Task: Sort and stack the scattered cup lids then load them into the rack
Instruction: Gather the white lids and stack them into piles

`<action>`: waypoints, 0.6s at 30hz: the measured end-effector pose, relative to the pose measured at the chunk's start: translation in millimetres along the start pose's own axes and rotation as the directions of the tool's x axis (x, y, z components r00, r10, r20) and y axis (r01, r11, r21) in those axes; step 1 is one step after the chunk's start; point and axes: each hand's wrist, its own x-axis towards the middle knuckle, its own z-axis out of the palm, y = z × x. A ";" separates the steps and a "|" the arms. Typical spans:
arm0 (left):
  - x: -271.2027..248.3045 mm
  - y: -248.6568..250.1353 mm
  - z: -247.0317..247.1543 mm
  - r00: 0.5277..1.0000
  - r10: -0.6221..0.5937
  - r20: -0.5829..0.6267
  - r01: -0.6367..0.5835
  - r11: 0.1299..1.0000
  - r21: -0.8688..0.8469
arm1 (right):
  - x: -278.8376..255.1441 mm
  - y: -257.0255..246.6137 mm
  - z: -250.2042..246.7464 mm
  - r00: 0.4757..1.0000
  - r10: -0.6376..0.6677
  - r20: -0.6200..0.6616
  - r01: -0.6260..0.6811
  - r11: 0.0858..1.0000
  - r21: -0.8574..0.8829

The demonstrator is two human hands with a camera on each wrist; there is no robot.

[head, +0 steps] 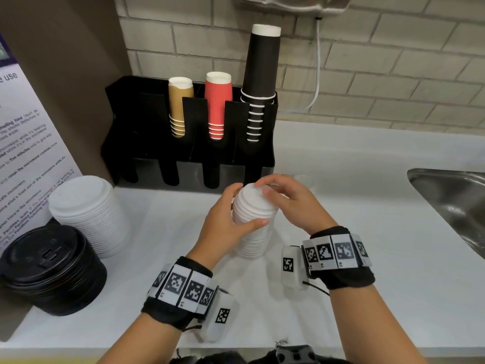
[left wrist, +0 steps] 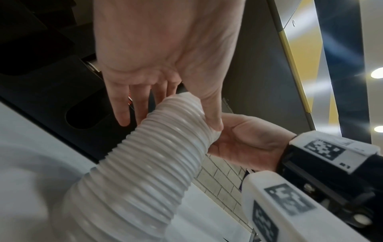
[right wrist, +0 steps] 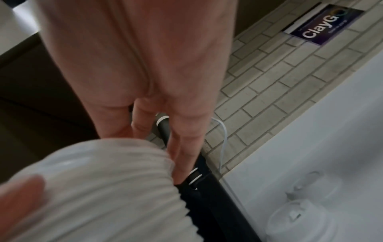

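Nearest you, at the left end of the white counter, sits a squat stack of black plastic lids. Just behind it, against the brown side panel, stands a stack of wide white plastic lids.

Mid-counter, your two hands meet on a tall column of small white ribbed lids, its foot resting on the counter in front of the rack. Your left hand wraps the upper part, thumb across the near side, fingers round the far side. Your right hand caps the top, fingers curved over the uppermost lid (the wrist view shows them reaching down its far edge).

Toward the back edge stands the black slotted plastic rack. Its rear slots hold tan paper cups, red ribbed cups and a tall stack of black cups; the front slots look unfilled. Beside the rack lies a clear lid or two, hard to make out. A steel sink sits at the right edge.

Risks, as I judge them:
- The column is tall and thin; gripped high, its lower part may buckle or drop away on lifting.
- It could snag a front slot's lip if tilted.
- A wide swing could knock the black cups.
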 end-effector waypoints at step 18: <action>-2.8 3.1 1.4 1.000 0.012 0.000 -0.012 1.000 -0.010 | -6.7 -5.7 -0.2 0.995 0.022 0.098 -0.013 0.996 -0.088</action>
